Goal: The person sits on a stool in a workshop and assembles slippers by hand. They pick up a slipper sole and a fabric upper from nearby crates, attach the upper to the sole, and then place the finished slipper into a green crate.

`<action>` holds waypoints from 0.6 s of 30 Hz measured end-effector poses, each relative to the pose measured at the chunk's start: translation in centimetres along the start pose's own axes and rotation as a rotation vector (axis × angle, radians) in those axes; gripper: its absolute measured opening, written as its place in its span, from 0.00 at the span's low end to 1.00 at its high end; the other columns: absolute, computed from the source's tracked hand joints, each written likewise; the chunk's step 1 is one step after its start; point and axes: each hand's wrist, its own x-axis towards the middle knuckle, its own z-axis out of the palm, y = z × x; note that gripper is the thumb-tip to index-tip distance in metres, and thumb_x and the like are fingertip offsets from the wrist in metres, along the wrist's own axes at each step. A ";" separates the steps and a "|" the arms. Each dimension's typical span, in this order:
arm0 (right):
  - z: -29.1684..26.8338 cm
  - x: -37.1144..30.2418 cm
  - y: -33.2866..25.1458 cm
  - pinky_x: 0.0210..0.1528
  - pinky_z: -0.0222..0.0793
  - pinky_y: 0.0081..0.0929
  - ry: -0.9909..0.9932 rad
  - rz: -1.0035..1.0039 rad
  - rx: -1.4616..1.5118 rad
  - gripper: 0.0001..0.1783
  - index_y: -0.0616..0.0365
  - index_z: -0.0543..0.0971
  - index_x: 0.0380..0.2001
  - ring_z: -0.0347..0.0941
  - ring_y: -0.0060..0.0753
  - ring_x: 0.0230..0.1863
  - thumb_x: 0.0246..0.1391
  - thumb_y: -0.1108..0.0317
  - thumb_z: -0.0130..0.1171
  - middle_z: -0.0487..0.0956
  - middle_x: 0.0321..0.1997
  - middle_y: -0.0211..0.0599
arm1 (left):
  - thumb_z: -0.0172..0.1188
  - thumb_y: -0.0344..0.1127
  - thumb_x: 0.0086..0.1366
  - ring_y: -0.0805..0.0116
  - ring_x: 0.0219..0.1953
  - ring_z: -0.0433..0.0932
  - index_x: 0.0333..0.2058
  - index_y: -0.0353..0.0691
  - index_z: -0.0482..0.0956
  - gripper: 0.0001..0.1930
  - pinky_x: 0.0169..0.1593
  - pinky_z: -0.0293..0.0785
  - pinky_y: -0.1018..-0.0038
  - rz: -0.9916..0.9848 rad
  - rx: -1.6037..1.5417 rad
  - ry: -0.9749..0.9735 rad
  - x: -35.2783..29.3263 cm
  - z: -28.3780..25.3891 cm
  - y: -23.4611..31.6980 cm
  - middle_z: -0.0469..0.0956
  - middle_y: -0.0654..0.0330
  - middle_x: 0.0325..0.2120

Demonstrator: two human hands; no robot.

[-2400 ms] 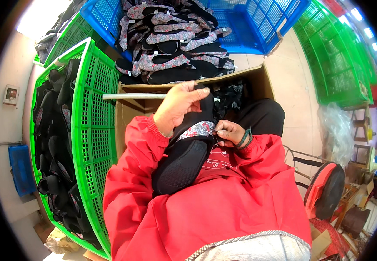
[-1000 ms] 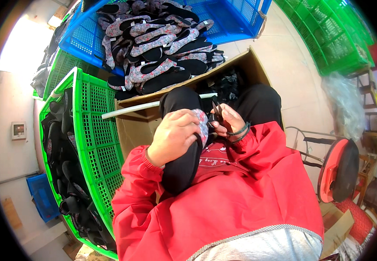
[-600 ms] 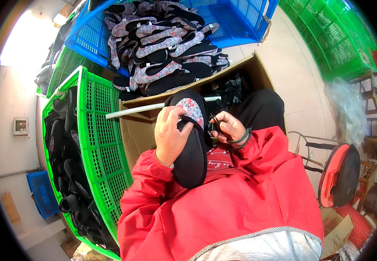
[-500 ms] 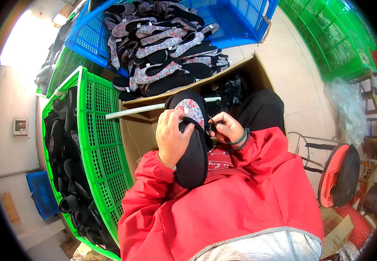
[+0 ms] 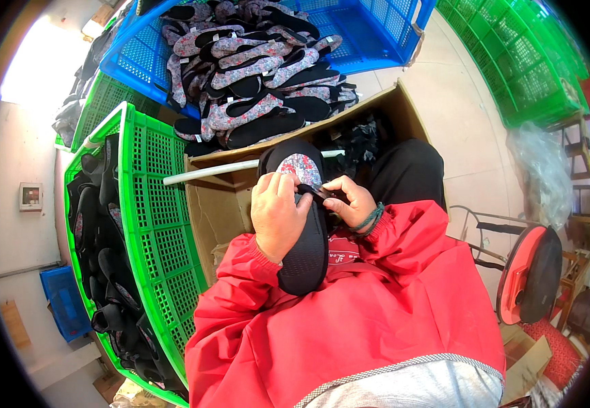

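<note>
A black slipper (image 5: 302, 255) with a floral patch on its upper lies lengthwise in front of my red jacket. My left hand (image 5: 280, 212) grips its left side, thumb and fingers closed near the edge of the floral part. Close against that same edge, my right hand (image 5: 351, 202) is closed with the fingertips pinched together. A small dark object shows at those fingertips, too small and too covered to name. The two hands' fingertips almost meet over the middle of the slipper.
Beyond my knees stands a cardboard box (image 5: 206, 234) with dark scraps and a white rod (image 5: 206, 173) across it. Floral slippers (image 5: 254, 68) heap up before a blue crate (image 5: 370, 34). A green crate (image 5: 162, 224) of black slippers stands left, a round red-and-black stool (image 5: 533, 275) right.
My right hand has moved up and slightly left, its fingertips now at the edge of the floral patch. The left hand keeps its grip, shifted slightly to the right with the slipper.
</note>
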 end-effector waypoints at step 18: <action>0.0 0.4 0.3 0.38 0.73 0.27 0.041 -0.072 -0.159 0.14 0.59 0.76 0.40 0.80 0.35 0.35 0.58 0.61 0.62 0.81 0.34 0.38 | 0.69 0.27 0.43 0.55 0.39 0.74 0.32 0.39 0.72 0.17 0.44 0.69 0.62 0.007 0.053 -0.054 0.1 0.4 0.7 0.75 0.58 0.30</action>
